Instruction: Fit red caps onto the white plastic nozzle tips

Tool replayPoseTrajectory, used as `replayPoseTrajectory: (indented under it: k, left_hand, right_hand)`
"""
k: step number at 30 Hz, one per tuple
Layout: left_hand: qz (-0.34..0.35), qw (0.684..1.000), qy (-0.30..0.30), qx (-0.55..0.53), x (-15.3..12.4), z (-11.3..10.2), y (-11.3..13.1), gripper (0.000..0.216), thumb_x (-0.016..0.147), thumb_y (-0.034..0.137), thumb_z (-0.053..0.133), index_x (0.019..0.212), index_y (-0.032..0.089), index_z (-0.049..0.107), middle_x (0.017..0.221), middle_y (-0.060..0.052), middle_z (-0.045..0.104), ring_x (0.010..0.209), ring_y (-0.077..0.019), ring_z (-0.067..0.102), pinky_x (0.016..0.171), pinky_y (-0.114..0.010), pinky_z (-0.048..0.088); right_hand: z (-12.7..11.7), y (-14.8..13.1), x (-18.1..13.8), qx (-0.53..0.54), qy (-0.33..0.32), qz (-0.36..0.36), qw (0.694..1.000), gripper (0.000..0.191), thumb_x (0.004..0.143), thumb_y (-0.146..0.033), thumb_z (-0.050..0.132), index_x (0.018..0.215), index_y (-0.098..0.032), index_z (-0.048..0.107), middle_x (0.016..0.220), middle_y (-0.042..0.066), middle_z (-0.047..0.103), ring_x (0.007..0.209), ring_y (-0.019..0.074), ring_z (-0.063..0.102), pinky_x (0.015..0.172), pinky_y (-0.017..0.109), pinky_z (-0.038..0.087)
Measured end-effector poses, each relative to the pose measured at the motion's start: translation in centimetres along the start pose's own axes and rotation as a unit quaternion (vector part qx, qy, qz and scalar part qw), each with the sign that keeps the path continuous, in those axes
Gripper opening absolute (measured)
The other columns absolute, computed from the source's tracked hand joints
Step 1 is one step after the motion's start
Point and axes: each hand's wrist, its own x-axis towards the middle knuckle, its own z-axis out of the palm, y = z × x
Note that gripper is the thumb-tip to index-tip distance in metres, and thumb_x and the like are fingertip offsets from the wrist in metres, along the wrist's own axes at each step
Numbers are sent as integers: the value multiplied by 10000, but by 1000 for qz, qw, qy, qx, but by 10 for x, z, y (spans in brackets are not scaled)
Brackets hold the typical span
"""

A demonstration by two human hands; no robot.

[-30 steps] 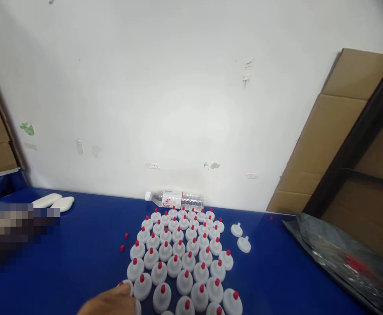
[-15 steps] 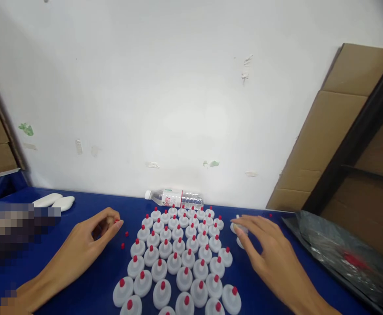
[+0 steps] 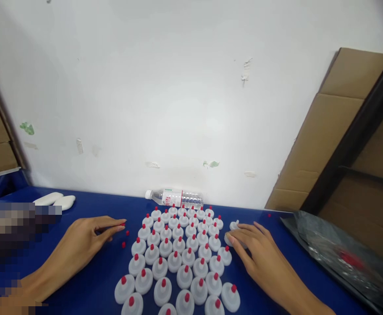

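Observation:
My left hand (image 3: 86, 238) is over the left of the blue table, thumb and fingers closed in a pinch on a small red cap (image 3: 123, 225). Two more loose red caps (image 3: 123, 245) lie beside its fingertips. On the right, my right hand (image 3: 263, 253) has its thumb and fingers on a translucent white nozzle lid (image 3: 228, 239), partly hidden under the fingers. Just behind that stands another nozzle lid without a red tip (image 3: 233, 225). Between my hands, several rows of white nozzle lids (image 3: 174, 261) stand upright, each tipped with a red cap.
A clear plastic bottle (image 3: 174, 198) lies along the white wall behind the rows. White oval pieces (image 3: 64, 202) rest at the far left. A grey plastic bag (image 3: 335, 249) and cardboard (image 3: 312, 144) border the right side. One red cap (image 3: 269, 215) lies near the bag.
My left hand has straightened its fingers into a pinch with the red cap at the tips. My right hand has shifted slightly left and lower, onto the nearer bare lid.

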Motion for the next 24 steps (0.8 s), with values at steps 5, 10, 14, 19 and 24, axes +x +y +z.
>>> replayPoseTrajectory:
  k: [5, 10, 14, 19, 24]
  left_hand:
    - [34, 998, 0, 54, -2, -3, 5, 493, 961, 656, 495, 1081, 315, 830, 1085, -14, 820, 857, -243, 743, 679, -275, 524]
    - [36, 996, -13, 86, -5, -4, 15, 471, 984, 636, 477, 1040, 321, 823, 1112, 0, 805, 916, -231, 739, 674, -260, 521]
    - [29, 996, -3, 82, -5, -1, 13, 449, 963, 633, 509, 1003, 313, 821, 1095, 3, 805, 906, -224, 739, 674, -257, 519]
    - [18, 995, -17, 94, -5, -1, 11, 424, 946, 620, 515, 1008, 333, 820, 1090, 18, 804, 891, -224, 740, 690, -270, 527]
    - [11, 991, -44, 124, -6, -4, 17, 422, 951, 593, 488, 984, 339, 823, 1015, 9, 809, 826, -229, 729, 691, -301, 503]
  right_hand:
    - [1, 3, -1, -3, -7, -7, 1000, 335, 1101, -342, 429, 1202, -302, 746, 1182, 29, 785, 1272, 314, 646, 1148, 668, 370]
    - [-1, 0, 0, 2, 36, -26, 999, 321, 1098, -327, 431, 1241, -291, 716, 1238, 51, 753, 1227, 299, 664, 1124, 640, 408]
    - [-8, -10, 0, 20, 45, -57, 997, 293, 1096, -296, 447, 1224, -283, 711, 1167, 47, 762, 1176, 269, 673, 1136, 600, 398]
    - [-10, -16, -2, 27, 23, -77, 996, 199, 1061, -277, 550, 1168, -295, 718, 1090, 20, 770, 1137, 246, 671, 1171, 599, 340]
    - [-5, -11, -2, 6, 3, -67, 998, 143, 1022, -301, 629, 1112, -295, 739, 1066, 18, 780, 1161, 283, 663, 1148, 640, 351]
